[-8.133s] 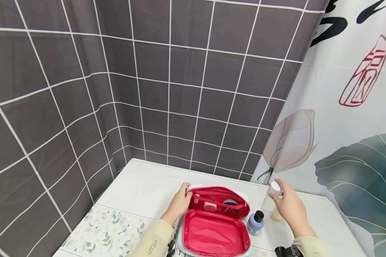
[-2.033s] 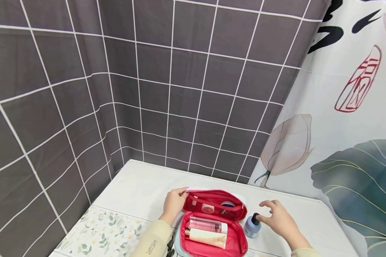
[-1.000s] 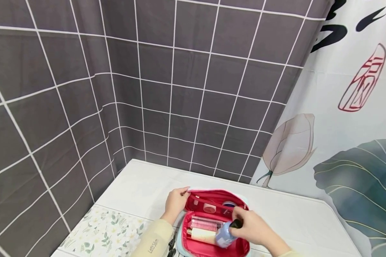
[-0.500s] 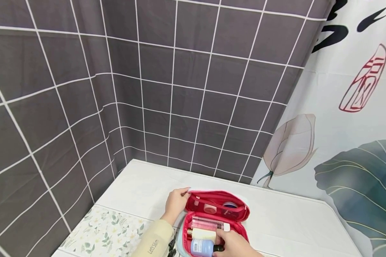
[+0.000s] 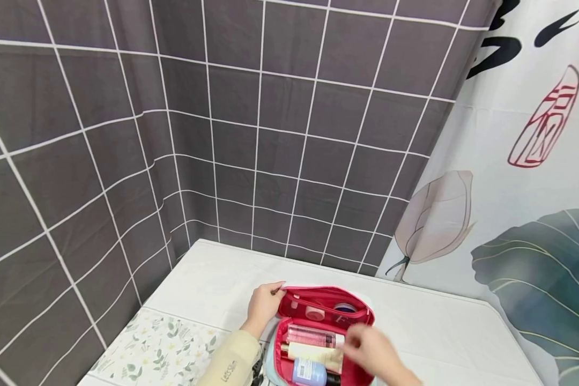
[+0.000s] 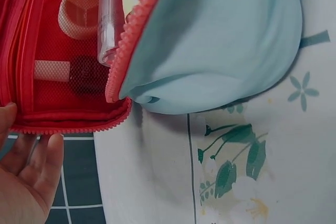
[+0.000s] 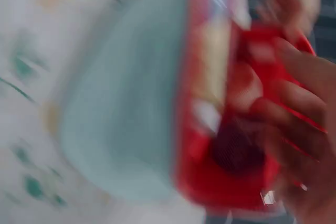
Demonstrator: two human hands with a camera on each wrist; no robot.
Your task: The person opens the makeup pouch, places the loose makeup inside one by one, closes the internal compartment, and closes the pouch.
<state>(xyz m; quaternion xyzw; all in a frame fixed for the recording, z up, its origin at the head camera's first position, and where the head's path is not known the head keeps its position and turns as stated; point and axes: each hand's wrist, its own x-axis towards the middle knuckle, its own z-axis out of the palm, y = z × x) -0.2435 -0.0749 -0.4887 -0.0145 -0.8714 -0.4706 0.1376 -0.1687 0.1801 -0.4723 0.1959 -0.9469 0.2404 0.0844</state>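
A light-blue cosmetic bag (image 6: 220, 51) with a red lining lies open. My left hand (image 5: 262, 306) pinches the left edge of its raised lid (image 5: 325, 294), thumb inside and fingers behind in the left wrist view. In the bag's base lie a clear bottle of pink liquid (image 5: 309, 336) with a white cap, a cream tube (image 5: 311, 353) and a blue bottle (image 5: 309, 372) with a black cap. My right hand (image 5: 373, 351) hovers, blurred, over the bag's right side, holding nothing; its fingers are loosely bent in the right wrist view (image 7: 304, 124).
Behind the lid's mesh sit a round peach-coloured container (image 6: 80, 13) and a small dark-and-pale item (image 6: 86, 74). The white table (image 5: 222, 273) carries a floral print (image 5: 159, 343) at left. Dark gridded cloth (image 5: 280, 134) hangs behind, a floral curtain (image 5: 502, 225) at right.
The pink bottle and cream tube came to lie in the bag. My right hand carried the blue bottle from the table, laid it in front of the tube, released it and rose. Left hand stays at the lid.
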